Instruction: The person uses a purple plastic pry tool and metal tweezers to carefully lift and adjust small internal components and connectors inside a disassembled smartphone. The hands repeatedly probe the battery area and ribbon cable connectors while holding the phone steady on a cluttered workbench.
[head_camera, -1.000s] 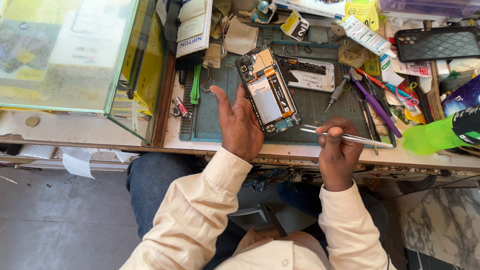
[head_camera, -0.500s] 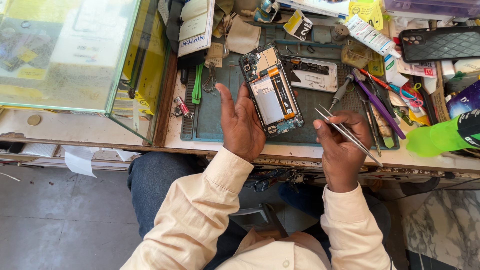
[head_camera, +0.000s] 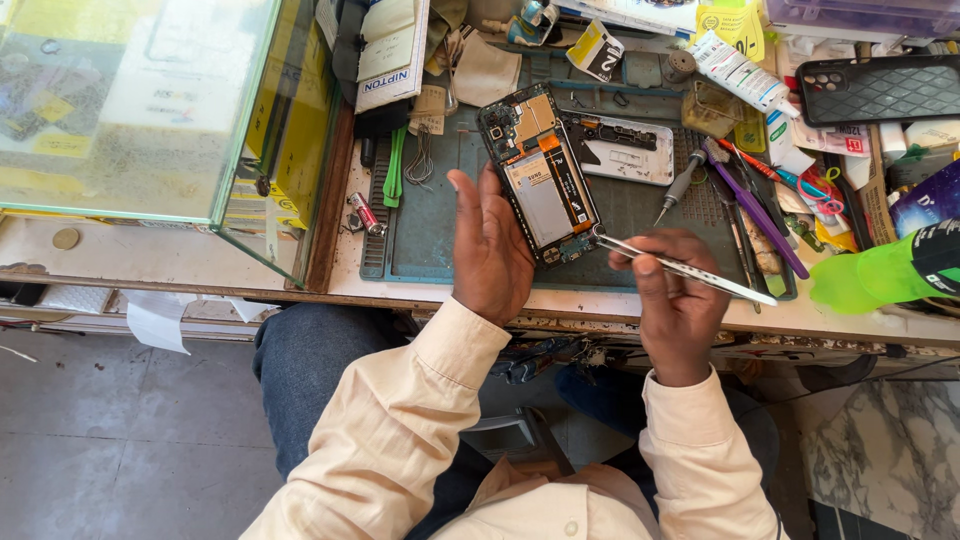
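Glass display case (head_camera: 150, 110) fills the left side, a coin (head_camera: 66, 238) lying on the ledge below it. On the teal work mat (head_camera: 440, 225): a green pry tool (head_camera: 393, 170), a white phone back cover (head_camera: 625, 150) and a screwdriver (head_camera: 680, 187). Off right, a purple tool (head_camera: 760, 215), a black phone case (head_camera: 880, 90), a white tube (head_camera: 738, 72) and a bright green bottle (head_camera: 865, 278) at the bench edge.
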